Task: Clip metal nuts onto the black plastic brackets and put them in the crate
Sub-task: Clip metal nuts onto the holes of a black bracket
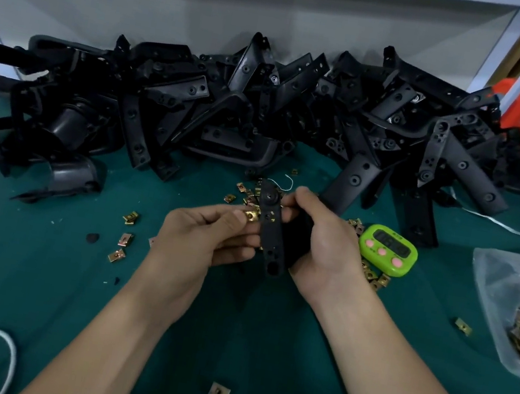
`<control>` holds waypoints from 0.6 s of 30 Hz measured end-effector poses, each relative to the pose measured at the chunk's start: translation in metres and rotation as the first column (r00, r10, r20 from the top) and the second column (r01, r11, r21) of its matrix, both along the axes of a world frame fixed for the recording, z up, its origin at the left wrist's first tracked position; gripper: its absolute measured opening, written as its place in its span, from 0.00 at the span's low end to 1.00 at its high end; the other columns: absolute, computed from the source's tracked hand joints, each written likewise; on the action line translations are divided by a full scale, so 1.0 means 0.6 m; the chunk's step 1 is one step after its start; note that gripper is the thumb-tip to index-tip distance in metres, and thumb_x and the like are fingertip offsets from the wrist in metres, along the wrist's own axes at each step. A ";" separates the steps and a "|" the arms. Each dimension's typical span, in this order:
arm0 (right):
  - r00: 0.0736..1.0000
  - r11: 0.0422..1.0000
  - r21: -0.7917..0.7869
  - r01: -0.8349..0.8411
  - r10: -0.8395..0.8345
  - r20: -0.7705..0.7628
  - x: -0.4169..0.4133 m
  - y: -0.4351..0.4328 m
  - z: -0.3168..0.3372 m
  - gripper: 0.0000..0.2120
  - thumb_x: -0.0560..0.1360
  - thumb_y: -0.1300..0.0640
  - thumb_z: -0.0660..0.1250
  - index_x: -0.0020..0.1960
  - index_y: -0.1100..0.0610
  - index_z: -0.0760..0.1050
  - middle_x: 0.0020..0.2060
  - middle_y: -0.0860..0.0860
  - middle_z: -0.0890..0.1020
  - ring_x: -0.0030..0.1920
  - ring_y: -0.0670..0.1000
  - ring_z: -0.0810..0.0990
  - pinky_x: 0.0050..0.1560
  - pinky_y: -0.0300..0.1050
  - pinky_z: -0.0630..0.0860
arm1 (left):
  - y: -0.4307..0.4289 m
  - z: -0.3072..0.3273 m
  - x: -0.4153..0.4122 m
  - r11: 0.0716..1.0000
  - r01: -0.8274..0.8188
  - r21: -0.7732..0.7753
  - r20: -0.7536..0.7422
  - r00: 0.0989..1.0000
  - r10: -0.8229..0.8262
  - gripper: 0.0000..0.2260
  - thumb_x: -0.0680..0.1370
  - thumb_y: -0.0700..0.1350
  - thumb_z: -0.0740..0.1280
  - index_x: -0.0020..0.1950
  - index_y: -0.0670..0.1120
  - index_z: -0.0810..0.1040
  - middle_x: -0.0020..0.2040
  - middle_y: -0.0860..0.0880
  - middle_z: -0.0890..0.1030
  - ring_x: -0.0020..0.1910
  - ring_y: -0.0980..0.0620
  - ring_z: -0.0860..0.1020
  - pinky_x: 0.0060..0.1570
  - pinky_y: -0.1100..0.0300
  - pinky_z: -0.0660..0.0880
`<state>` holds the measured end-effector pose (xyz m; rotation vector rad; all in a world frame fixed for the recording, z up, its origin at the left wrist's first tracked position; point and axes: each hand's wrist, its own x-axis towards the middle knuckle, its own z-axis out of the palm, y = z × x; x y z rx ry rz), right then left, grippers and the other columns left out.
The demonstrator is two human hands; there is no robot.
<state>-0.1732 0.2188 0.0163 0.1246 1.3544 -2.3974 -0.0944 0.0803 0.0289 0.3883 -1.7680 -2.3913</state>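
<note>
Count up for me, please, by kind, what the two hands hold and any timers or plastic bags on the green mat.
Black plastic bracket, in right hand: 1
Metal nut, pinched by left hand: 1
Green timer: 1
Clear bag of nuts: 1
Total: 4

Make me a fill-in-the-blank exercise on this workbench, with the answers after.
1. The right hand grips a ____ bracket.
2. The left hand pinches a metal ____ at the bracket's edge.
3. A ____ timer sits beside the right hand.
4. More of the metal pieces fill a clear plastic ____ at the far right.
Answers: black; nut; green; bag.
</note>
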 end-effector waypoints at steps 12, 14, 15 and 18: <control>1.000 1.000 0.009 -0.001 0.001 -0.004 0.002 -0.002 0.004 0.13 0.78 0.52 0.70 0.38 0.57 0.82 0.31 0.51 0.78 0.34 0.53 0.79 0.35 0.46 0.79 | 0.004 0.006 0.005 0.995 -0.017 -0.094 0.002 1.000 0.017 0.11 0.79 0.41 0.69 0.41 0.48 0.89 0.41 0.44 0.87 0.39 0.51 0.85 0.37 0.64 0.80; 1.000 1.000 0.017 -0.003 0.003 -0.007 0.001 -0.002 0.004 0.13 0.78 0.52 0.70 0.38 0.57 0.82 0.31 0.51 0.78 0.34 0.53 0.80 0.35 0.46 0.79 | 0.006 0.008 0.005 0.996 -0.014 -0.094 0.006 1.000 0.015 0.11 0.80 0.40 0.69 0.40 0.47 0.88 0.40 0.44 0.87 0.38 0.50 0.85 0.37 0.64 0.79; 1.000 1.000 0.020 -0.005 0.005 -0.008 0.001 -0.003 0.004 0.13 0.78 0.52 0.70 0.38 0.57 0.82 0.31 0.51 0.78 0.33 0.53 0.80 0.35 0.47 0.80 | 0.006 0.009 0.005 0.995 -0.009 -0.095 0.005 1.000 0.010 0.12 0.80 0.40 0.68 0.40 0.47 0.88 0.40 0.44 0.87 0.38 0.50 0.85 0.37 0.64 0.79; 1.000 1.000 0.025 -0.009 0.010 -0.007 0.001 -0.003 0.004 0.13 0.78 0.52 0.71 0.37 0.56 0.82 0.30 0.51 0.78 0.33 0.53 0.80 0.35 0.48 0.80 | 0.005 0.010 0.006 0.995 0.007 -0.102 -0.003 1.000 -0.008 0.12 0.80 0.41 0.68 0.39 0.47 0.88 0.39 0.44 0.86 0.37 0.51 0.84 0.36 0.64 0.79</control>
